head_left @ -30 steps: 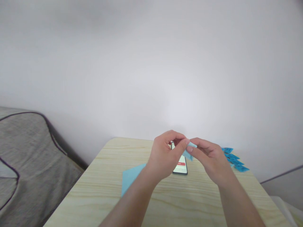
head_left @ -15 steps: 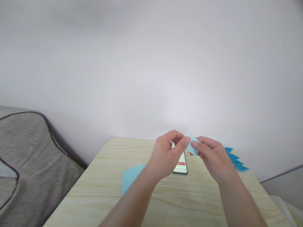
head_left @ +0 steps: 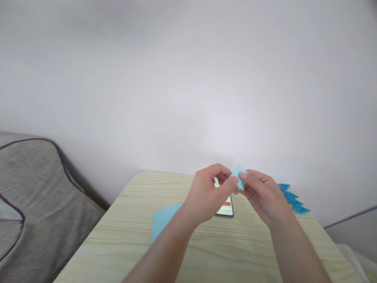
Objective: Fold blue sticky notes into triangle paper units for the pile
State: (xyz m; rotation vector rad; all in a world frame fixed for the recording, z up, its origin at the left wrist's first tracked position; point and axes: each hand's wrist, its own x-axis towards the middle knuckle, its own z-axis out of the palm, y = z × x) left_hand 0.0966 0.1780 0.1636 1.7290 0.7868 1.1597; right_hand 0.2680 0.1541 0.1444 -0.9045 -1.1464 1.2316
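A small folded piece of light blue paper (head_left: 239,169) is held above the table between both hands. My left hand (head_left: 209,192) pinches its lower left edge, thumb on top. From the other side my right hand (head_left: 265,194) grips it, with the thumb pressed on its face and the other fingers behind. Under the left hand lies a phone (head_left: 225,210) with a lit screen, partly covered by that hand. A larger light blue sheet (head_left: 165,220) rests on the table beside the left forearm, which hides part of it.
The pale wood-grain table (head_left: 123,228) meets a white wall (head_left: 176,86). Several darker blue folded paper pieces (head_left: 296,202) lie overlapping on the right, behind the right hand. A grey cloth-covered piece of furniture (head_left: 41,196) stands to the left.
The folded paper has turned between the fingers, one corner now pointing up. My left thumb has slid down to its lower edge. Both hands stay in nearly the same place.
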